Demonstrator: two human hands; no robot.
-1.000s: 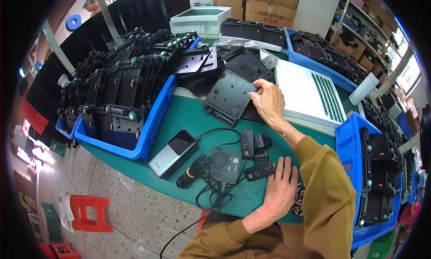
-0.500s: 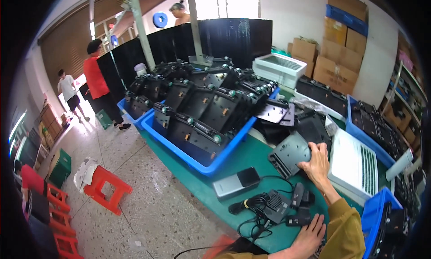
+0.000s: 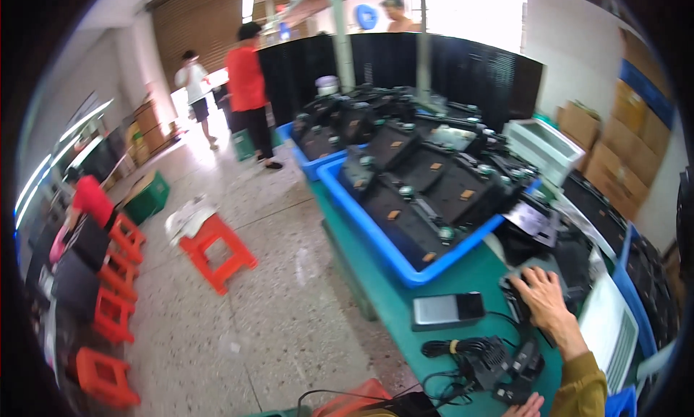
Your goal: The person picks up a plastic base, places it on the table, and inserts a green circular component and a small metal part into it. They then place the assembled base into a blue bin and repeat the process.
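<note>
My right hand [image 3: 547, 307] reaches across the green table and grips a dark grey plastic panel [image 3: 512, 295]; its fingers are bent over the panel and partly hide it. At the lower edge lies my left hand [image 3: 525, 407], only its fingers in view, stretched out beside a small black device [image 3: 510, 394]. Coiled black cables [image 3: 441, 347] and a black adapter-like box [image 3: 483, 366] sit between the hands and the table's front edge. Behind them is a silver-and-black power bank [image 3: 447, 311] with a cable attached.
A blue bin [image 3: 413, 278] heaped with black panels stands beyond. To the right are a white slatted tray [image 3: 609, 337] and another blue bin [image 3: 627, 261]. A red stool [image 3: 217, 252] stands on the floor at left. Several people are farther off, one in a red top [image 3: 246, 73].
The view has swung left, so everything sits farther right. My right hand now covers more of the grey panel, which appears lower and flatter. Less of my left hand shows.
</note>
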